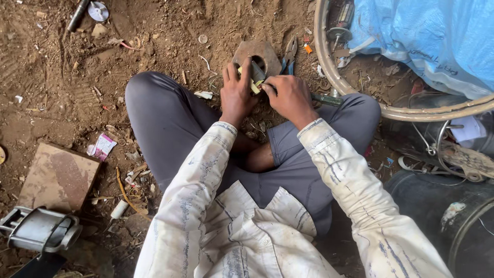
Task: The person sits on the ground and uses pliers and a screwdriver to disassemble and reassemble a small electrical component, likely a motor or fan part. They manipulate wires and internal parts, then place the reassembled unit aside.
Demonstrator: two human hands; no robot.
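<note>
Small yellow-and-dark part [256, 78] held at upper centre of frame, pinched in fingers of left hand [236, 95]. Right hand [290, 97] closed around green-handled screwdriver [325, 99], tip set against part. Rusty hexagonal plate [257, 54] seen just behind; pliers [289, 54] laid beside it on dirt.

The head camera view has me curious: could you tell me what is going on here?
A person sits cross-legged on dirt ground, both hands working on a small yellowish part above a rusty metal block. The left hand steadies the part; the right hand grips a screwdriver. Pliers lie just beyond the block, beside a metal rim.
</note>
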